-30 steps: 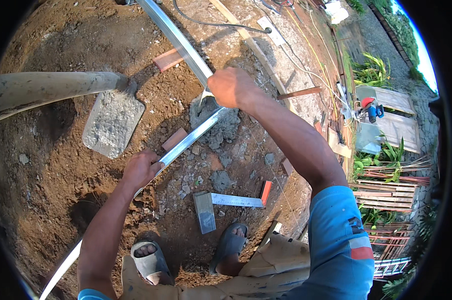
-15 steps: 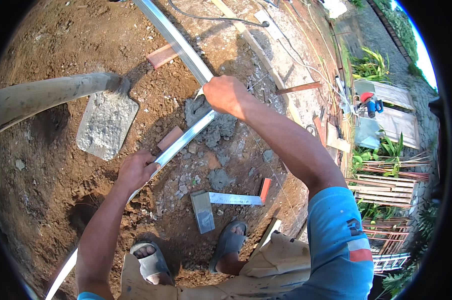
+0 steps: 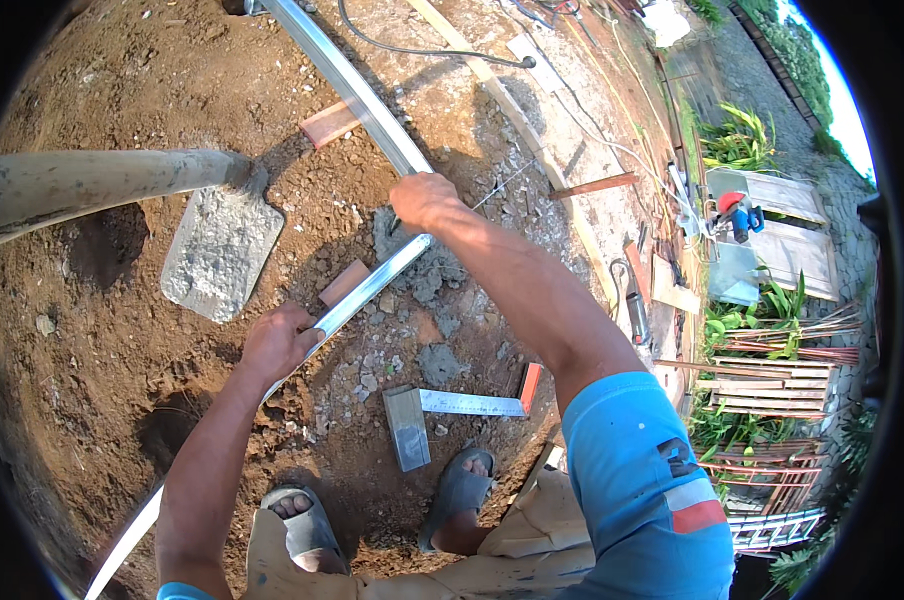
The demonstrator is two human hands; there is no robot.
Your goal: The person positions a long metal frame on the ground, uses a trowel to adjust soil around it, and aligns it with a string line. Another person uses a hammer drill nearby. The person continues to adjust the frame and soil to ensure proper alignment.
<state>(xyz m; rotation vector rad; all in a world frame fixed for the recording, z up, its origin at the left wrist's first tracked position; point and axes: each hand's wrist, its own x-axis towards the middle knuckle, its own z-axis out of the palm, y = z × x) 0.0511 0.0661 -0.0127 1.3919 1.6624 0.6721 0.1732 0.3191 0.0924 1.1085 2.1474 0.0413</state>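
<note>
Two long silvery metal bars meet at an angle near my right hand, which hides the joint. The upper bar (image 3: 357, 85) runs to the far left; the lower bar (image 3: 367, 290) slants down toward my left. My right hand (image 3: 424, 203) is closed at the corner, over the end of the upper bar. Further down, my left hand (image 3: 280, 343) grips the lower bar with the thumb on top. Wet grey mortar (image 3: 432, 275) lies under the corner. One wooden block (image 3: 344, 282) sits beside the lower bar, and a reddish wooden piece (image 3: 329, 124) lies beside the upper one.
A mortar-caked shovel (image 3: 222, 250) lies to the left, near holes in the soil. By my sandalled feet is a metal rule (image 3: 472, 403) between a grey block (image 3: 406, 430) and a red block (image 3: 530, 388). A black cable (image 3: 432, 48) crosses the far ground; a blue-and-red power saw (image 3: 740, 215) stands right.
My right hand and forearm have shifted left, and the hand has moved slightly down. A dark tool on the right has come into sight. My left hand keeps its hold.
</note>
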